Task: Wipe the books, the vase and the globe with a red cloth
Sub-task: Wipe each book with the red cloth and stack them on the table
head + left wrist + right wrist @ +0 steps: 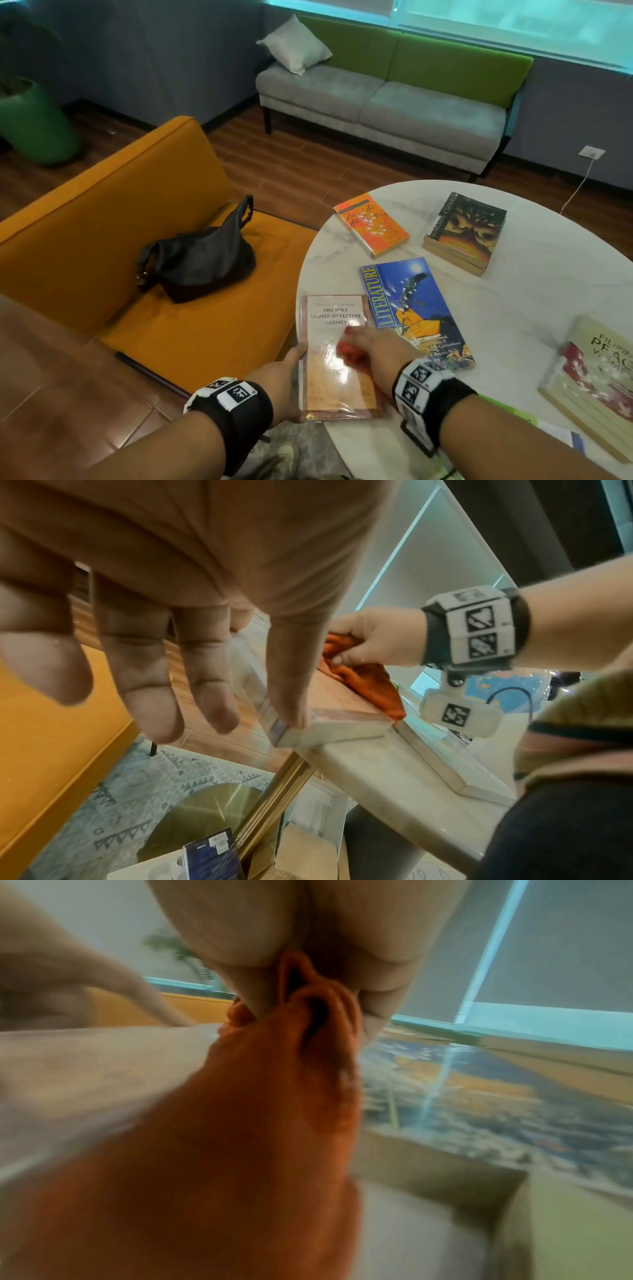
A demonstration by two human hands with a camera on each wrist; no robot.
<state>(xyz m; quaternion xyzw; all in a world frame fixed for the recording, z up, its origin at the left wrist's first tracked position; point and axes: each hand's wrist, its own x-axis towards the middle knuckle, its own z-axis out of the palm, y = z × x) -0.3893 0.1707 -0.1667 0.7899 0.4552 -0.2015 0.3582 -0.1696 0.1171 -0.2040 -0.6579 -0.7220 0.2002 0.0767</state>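
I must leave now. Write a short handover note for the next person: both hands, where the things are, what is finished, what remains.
Left hand: fingers straight, thumb steadying the left edge of the pale plastic-covered detective paperback at the near rim of the round white marble table.
Right hand: grips the crumpled red cloth, pressed on that cover.
Done: cannot tell; this book is in progress.
Left: blue Literature book, orange paperback, dark paperback stack, cream book. Vase and globe are not clearly visible.

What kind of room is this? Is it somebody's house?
Probably a lounge or reading corner, though it could be a home. There is a grey and green sofa under a window, an orange seat, and a round marble table with books spread on it.
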